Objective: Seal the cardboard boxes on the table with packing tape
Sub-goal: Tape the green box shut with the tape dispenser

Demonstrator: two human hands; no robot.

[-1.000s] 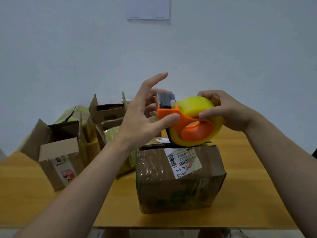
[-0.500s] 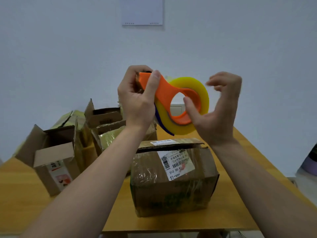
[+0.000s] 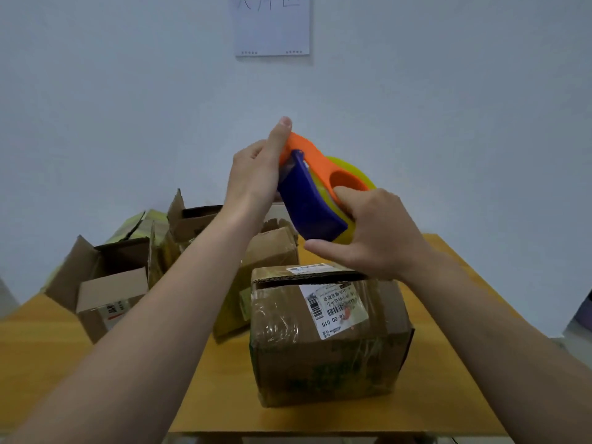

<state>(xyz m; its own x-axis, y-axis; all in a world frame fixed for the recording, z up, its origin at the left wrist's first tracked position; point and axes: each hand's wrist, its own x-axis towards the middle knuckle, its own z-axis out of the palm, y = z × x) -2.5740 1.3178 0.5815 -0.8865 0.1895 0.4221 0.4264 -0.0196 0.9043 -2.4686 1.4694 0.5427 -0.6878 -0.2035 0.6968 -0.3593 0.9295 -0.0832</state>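
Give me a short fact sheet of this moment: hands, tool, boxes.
Left hand: grips the orange end of the tape dispenser
Right hand: holds its yellow roll side
Tape dispenser: held in the air above the nearest box
Nearest box: flaps down, barcode label on front
Other boxes: flaps open, on the table, left side
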